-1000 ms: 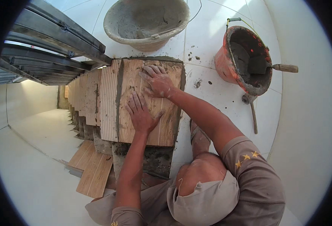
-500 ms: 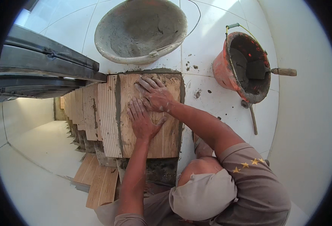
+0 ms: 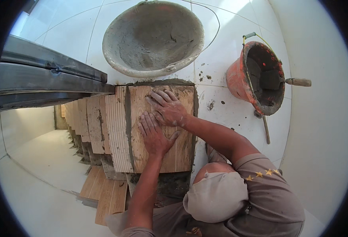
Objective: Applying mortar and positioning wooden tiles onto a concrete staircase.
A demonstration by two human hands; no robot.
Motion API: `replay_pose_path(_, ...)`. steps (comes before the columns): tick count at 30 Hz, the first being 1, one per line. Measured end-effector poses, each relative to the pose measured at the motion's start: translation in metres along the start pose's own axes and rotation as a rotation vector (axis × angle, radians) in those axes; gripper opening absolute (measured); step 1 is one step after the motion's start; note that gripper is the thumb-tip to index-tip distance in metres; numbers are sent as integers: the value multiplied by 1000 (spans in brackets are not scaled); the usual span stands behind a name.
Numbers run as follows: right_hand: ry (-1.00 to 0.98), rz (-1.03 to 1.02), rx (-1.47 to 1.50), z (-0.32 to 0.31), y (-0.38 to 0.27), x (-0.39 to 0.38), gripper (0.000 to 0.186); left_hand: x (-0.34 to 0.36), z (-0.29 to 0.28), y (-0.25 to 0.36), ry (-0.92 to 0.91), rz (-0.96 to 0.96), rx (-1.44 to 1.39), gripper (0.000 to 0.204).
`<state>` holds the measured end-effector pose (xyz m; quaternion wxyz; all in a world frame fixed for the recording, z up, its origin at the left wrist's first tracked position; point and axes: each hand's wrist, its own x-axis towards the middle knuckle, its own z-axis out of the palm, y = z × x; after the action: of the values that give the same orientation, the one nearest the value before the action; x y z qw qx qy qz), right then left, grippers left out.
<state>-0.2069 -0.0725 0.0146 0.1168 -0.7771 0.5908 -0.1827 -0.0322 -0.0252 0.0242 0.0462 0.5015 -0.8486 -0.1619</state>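
Left hand: left hand (image 3: 155, 134) lies flat, palm down, fingers spread, on the wood-grain brown ceramic tile (image 3: 164, 130); it holds nothing, only presses.
Right hand: right hand (image 3: 169, 108) also flat, fingers splayed toward the upper left, on the upper half of the same tile; grey mortar smears show on its knuckles. The two hands sit just beside each other, the right above the left, fingertips of the left close to the heel of the right.
Tile: it lies on the top step of a staircase, long side running away from the person, bedded in wet grey mortar (image 3: 162, 82) that shows along its far edge and right edge.
Neighbouring tile: a ribbed pale-brown stair-nose tile (image 3: 118, 130) sits just left of it, a dark mortar joint between them.
Lower steps: more ribbed step edges (image 3: 88, 126) descend to the left; loose wood-look planks (image 3: 107, 197) lie on a lower tread.
Floor: white glazed floor tiles (image 3: 221, 63) beyond the step, flecked with mortar crumbs.
Basin: large round grey mortar-caked basin (image 3: 153, 37) stands just past the tile's far edge.
Bucket: orange plastic bucket (image 3: 249, 81), tilted, right of the tile and apart from it, with a wooden-handled trowel (image 3: 296, 82) sticking out.
Railing: dark metal rail (image 3: 43, 79) crosses the left side.
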Motion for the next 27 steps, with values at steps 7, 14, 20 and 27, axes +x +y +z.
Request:
replay_pose_path(7,1,0,-27,6,6,-3,75,1,3,1,-30,-7,-19,135)
replay_pose_path(14,2,-11,-33,5,0,0,74,1,-2,0,-30,-28,12,134)
replay_pose_path(20,7,-8,-17,0,4,1,74,4,1,-1,-20,-14,-16,135)
replay_pose_path(27,6,5,-10,-3,3,-1,73,4,-4,5,-72,-39,11,137)
